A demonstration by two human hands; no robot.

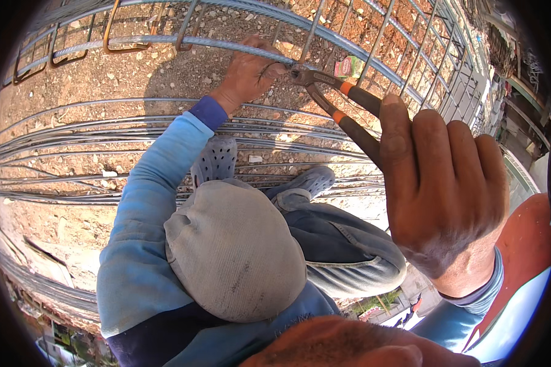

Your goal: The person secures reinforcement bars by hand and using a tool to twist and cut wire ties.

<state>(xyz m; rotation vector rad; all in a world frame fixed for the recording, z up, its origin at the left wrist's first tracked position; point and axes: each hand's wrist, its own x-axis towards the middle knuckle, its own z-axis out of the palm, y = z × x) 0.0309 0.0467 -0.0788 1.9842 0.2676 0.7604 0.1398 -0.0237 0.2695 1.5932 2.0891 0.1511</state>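
The pincers (347, 89) sit with their head at a steel bar (217, 44), handles spread. The right hand's (446, 183) fingers grasp the handles; the left hand's (249, 72) curl at the bar beside a thin wire (261, 74), exact hold unclear.

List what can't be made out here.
All head view:
- Handle ends of the pincers: hidden behind the right hand.
- Ends of the thin wire at the left hand: too small to trace.
- Print on the packet: too small.
- Thin bars' left ends: cut off by the dark rim.
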